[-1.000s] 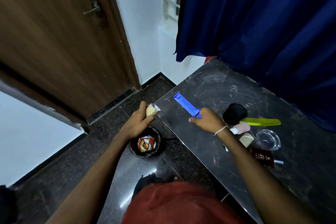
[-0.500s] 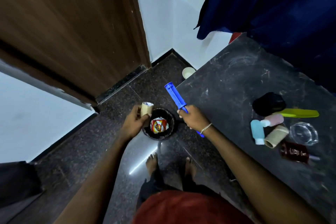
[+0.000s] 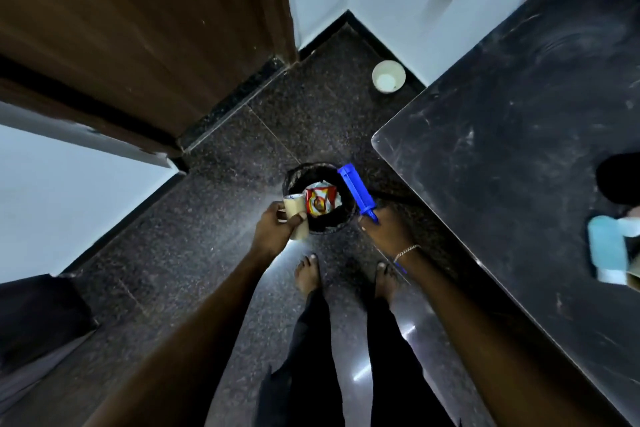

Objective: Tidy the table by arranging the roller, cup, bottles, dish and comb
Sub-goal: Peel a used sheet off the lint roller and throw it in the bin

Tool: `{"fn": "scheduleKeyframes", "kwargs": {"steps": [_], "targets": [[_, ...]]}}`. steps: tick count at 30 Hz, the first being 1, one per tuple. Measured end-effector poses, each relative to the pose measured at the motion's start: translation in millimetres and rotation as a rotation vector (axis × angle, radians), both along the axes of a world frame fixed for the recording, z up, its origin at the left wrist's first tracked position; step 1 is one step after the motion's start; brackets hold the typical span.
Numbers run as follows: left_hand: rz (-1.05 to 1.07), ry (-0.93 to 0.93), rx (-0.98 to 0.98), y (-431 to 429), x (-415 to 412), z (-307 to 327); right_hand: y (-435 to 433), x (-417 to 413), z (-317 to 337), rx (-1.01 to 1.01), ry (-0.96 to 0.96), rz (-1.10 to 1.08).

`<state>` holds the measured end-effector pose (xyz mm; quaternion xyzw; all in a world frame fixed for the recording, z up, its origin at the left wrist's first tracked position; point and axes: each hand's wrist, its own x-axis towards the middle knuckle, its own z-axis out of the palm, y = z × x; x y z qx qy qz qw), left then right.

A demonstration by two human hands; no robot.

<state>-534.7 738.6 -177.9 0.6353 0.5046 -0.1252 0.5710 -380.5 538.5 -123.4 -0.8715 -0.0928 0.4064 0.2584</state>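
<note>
My right hand (image 3: 386,230) grips the blue roller handle (image 3: 356,191) by its lower end, its bare blue core slanting over the right rim of a black bin (image 3: 294,180) on the floor. My left hand (image 3: 273,229) holds a beige cardboard roll (image 3: 294,215) at the bin's left rim. At the dark table's (image 3: 502,149) right edge I see a light-blue bottle (image 3: 607,248) lying flat and part of a black round thing (image 3: 620,180). The dish and comb are out of view.
A red and yellow wrapper (image 3: 320,201) lies in the bin. A white paper cup (image 3: 388,76) stands on the floor near the wall corner. A brown door (image 3: 138,28) is at left. My bare feet (image 3: 308,274) stand just behind the bin.
My view has tipped down from the table to the floor. Both hands have come down over the bin, the roll and the blue roller handle still held.
</note>
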Motion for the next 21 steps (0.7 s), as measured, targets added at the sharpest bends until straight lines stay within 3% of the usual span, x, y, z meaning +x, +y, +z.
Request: {"fn": "scheduleKeyframes", "kwargs": {"steps": [5,13,21], "targets": [[-0.094,0.066,0.021,-10.4,5.8,-73.8,-16.6,-3.7,-58.0,-0.018,0.02,-0.044],[-0.249,0.159,0.093,-20.6,55.0,-105.2,-30.2,4.4,-113.1,-0.036,0.064,-0.081],[-0.281,0.127,0.16,-8.7,77.1,-88.6,-29.3,10.2,-101.2,-0.058,0.045,-0.073]]}}
